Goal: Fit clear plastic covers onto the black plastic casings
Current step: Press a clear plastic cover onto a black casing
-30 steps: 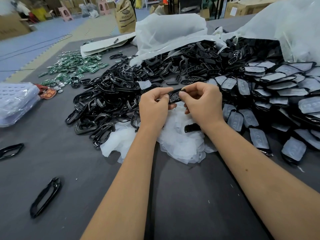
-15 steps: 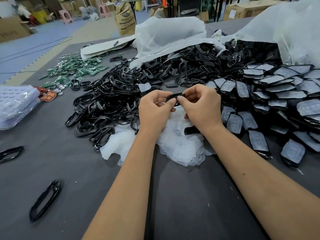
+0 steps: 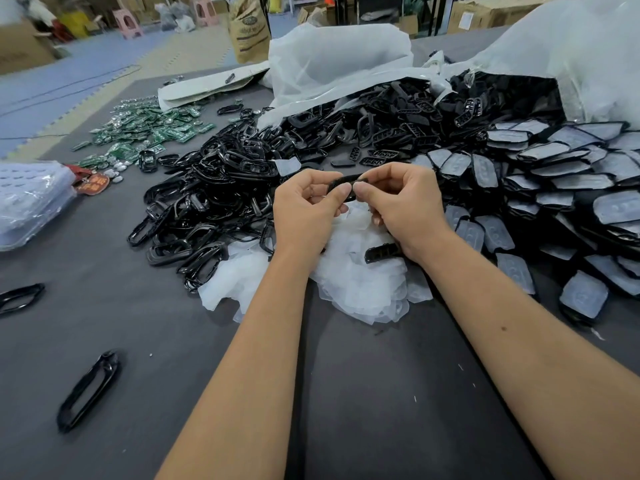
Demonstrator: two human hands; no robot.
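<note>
Both hands hold one small black casing [image 3: 347, 183] up over the table. My left hand [image 3: 306, 211] pinches its left end with thumb and fingers; my right hand [image 3: 401, 202] pinches its right end. Whether a clear cover sits on it cannot be made out. Under the hands lies a heap of clear plastic covers [image 3: 360, 282] with another black casing [image 3: 382, 252] on top. Several casings with covers fitted [image 3: 585, 296] lie spread to the right.
A big pile of black frames [image 3: 214, 202] fills the left centre, spilling from white bags [image 3: 332, 64]. Green circuit boards [image 3: 149, 129] lie far left, a plastic-wrapped tray [image 3: 27, 202] at the left edge. Loose black frames [image 3: 88, 391] lie near me on the grey table [image 3: 381, 393].
The casing has turned in my fingers from face-on to edge-on, and both hands have shifted slightly up and closer together on it.
</note>
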